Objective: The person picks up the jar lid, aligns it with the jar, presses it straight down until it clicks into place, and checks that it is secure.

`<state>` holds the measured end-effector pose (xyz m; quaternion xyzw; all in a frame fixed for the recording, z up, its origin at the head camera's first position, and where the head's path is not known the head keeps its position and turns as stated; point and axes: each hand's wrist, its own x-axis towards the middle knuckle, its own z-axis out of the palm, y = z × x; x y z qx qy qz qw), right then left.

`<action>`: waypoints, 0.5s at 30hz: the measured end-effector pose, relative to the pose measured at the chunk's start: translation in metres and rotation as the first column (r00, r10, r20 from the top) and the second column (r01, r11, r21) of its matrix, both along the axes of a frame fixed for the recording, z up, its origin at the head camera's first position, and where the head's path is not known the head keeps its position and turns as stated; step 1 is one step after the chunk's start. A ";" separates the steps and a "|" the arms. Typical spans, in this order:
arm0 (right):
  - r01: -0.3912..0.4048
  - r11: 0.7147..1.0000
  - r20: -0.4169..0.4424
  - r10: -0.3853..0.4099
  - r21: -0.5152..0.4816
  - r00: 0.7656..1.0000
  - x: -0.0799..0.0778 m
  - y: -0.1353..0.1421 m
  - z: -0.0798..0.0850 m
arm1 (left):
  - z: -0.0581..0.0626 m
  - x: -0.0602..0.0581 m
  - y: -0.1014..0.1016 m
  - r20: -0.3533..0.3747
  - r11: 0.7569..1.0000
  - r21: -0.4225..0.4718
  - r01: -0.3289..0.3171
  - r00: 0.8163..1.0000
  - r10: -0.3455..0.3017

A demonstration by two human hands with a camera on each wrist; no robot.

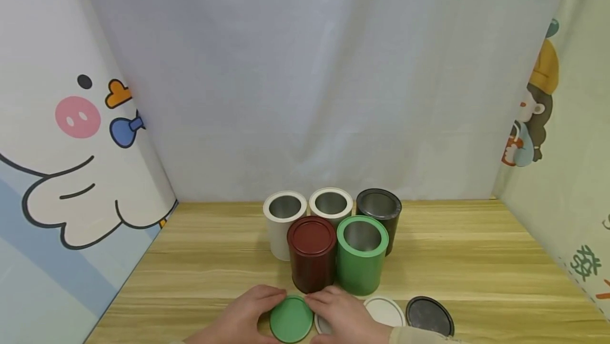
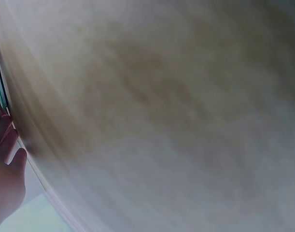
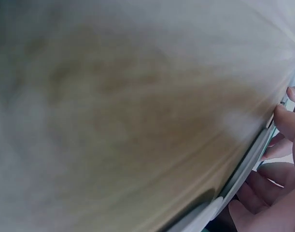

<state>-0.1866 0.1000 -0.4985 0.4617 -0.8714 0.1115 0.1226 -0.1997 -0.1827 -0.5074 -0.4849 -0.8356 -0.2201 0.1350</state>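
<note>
- I have the green lid (image 1: pixel 291 319) between both hands, on the near side of the dark red can (image 1: pixel 312 264); the step, as I judge it, is taking an even two-handed hold on a thin disc.
- To do that well, I'd set fingertips and thumbs at matching spots on opposite sides of the rim; a light squeeze should do, since a hard one could make the lid slip.
- I'd hold it level and raise it gently; the dark red can stands just beyond my fingertips, so a forward sweep would risk a knock.
- The left hand (image 1: pixel 244 311) lies nearer to me than the dark red can and to its left, fingers and thumb curved about the lid's rim; the right hand (image 1: pixel 345 315) grips the other side, near and to the right of that can; the hands are apart, the lid spanning the gap (whether it is off the table (image 1: pixel 214 259) I cannot tell; my wrist feeds are mostly blur).
- A partly hidden pale lid (image 1: pixel 322 325) also lies on the near side of the dark red can, just beside the right hand; I'd take care not to catch it.
</note>
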 end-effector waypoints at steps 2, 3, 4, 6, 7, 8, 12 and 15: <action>0.004 1.000 -0.032 -0.004 0.003 0.999 0.001 -0.002 0.000 | 0.000 0.000 0.000 0.005 1.000 -0.005 -0.006 1.000 0.006; 0.005 1.000 -0.040 -0.005 0.005 0.999 0.001 -0.002 0.000 | 0.000 0.000 0.000 0.011 1.000 -0.007 -0.011 1.000 0.011; 0.005 1.000 -0.046 -0.005 0.006 0.999 0.001 -0.003 0.000 | -0.001 0.000 0.000 0.017 1.000 -0.010 -0.016 1.000 0.016; 0.006 1.000 -0.049 -0.005 0.009 0.999 0.002 -0.004 0.000 | -0.001 0.000 -0.001 0.031 1.000 -0.011 -0.024 0.999 0.024; 0.006 1.000 -0.051 -0.005 0.007 0.999 0.002 -0.005 0.000 | -0.001 0.000 -0.001 0.038 1.000 -0.005 -0.026 0.999 0.026; 0.006 1.000 -0.051 -0.006 0.005 0.999 0.002 -0.005 0.000 | -0.001 0.001 -0.001 0.046 1.000 0.000 -0.027 0.999 0.027; 0.012 1.000 -0.045 -0.012 -0.012 0.999 0.001 -0.007 -0.001 | 0.000 0.001 0.000 0.060 0.999 0.022 -0.028 0.998 0.027; 0.025 0.999 -0.007 -0.025 -0.020 1.000 0.002 -0.008 -0.001 | 0.000 0.002 0.001 0.068 0.999 0.022 -0.035 0.997 0.034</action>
